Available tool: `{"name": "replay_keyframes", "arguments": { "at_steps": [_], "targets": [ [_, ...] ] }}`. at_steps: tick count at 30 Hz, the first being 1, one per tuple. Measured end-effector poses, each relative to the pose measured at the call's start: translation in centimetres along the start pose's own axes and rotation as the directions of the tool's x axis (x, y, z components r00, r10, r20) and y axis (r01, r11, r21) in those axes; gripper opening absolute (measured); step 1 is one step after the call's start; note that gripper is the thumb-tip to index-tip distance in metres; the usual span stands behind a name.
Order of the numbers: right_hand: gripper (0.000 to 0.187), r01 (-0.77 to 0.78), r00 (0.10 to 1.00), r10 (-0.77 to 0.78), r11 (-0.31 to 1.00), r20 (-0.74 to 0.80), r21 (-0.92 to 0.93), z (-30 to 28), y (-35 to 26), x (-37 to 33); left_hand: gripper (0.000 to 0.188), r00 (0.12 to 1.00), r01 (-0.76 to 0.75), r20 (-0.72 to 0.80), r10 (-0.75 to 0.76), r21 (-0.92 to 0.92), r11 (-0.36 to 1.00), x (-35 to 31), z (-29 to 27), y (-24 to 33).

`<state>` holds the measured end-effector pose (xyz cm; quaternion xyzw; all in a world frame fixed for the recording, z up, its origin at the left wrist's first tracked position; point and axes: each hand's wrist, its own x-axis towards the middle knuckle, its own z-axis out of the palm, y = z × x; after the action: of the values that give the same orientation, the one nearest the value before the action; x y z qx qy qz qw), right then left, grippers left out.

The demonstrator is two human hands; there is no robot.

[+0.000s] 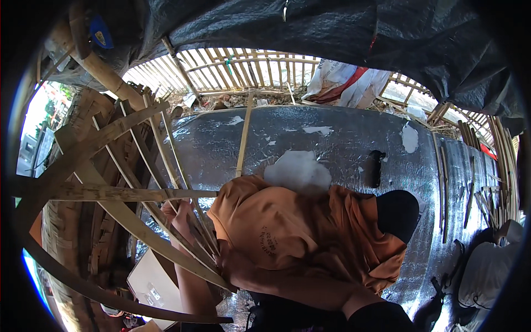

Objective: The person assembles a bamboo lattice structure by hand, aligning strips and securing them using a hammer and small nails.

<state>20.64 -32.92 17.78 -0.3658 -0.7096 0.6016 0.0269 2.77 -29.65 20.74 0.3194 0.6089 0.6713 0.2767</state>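
Several long, flat bamboo strips (127, 193) cross and fan out on the left, forming a loose, open lattice. My left hand (180, 214) is closed around some of the thin strips where they cross, partly hidden behind them. Lower down, my right hand (228, 264) reaches across from the right, its fingers closed on the converging strip ends. One wide strip (160, 243) slants past both hands and a curved one (110, 299) bows toward the lower edge. Just beyond my right forearm is a crumpled orange garment (276, 221) with small dark print.
A silvery, worn sheet (354, 138) covers the surface ahead. On it lie a dark object (377, 169) and a bamboo stick (245, 133). Thin sticks (442, 188) lie at right near a pale bag (487, 276). A bamboo fence (249, 69) stands behind; dark plastic sheeting (332, 27) hangs overhead.
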Motion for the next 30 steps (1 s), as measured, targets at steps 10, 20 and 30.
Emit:
{"name": "replay_keyframes", "arguments": {
  "at_steps": [10, 20, 30],
  "targets": [
    [0.033, 0.073, 0.994, -0.075, 0.997, 0.085, 0.027, 0.0, 0.0, -0.1, 0.019, 0.983, 0.064, -0.175, -0.063, 0.006, 0.998, -0.6, -0.3, 1.6],
    [0.04, 0.105, 0.994, -0.103, 0.99, 0.029, -0.094, 2.1, 1.3, 0.6, 0.029, 0.97, 0.138, -0.194, -0.149, -0.07, 0.988, -1.3, 0.0, 3.2],
    [0.047, 0.121, 0.986, -0.11, 0.99, 0.122, -0.08, 0.1, 0.4, -0.1, 0.034, 0.954, 0.154, -0.262, -0.146, 0.012, 0.988, -1.3, -0.4, 2.5]
  ]
}}
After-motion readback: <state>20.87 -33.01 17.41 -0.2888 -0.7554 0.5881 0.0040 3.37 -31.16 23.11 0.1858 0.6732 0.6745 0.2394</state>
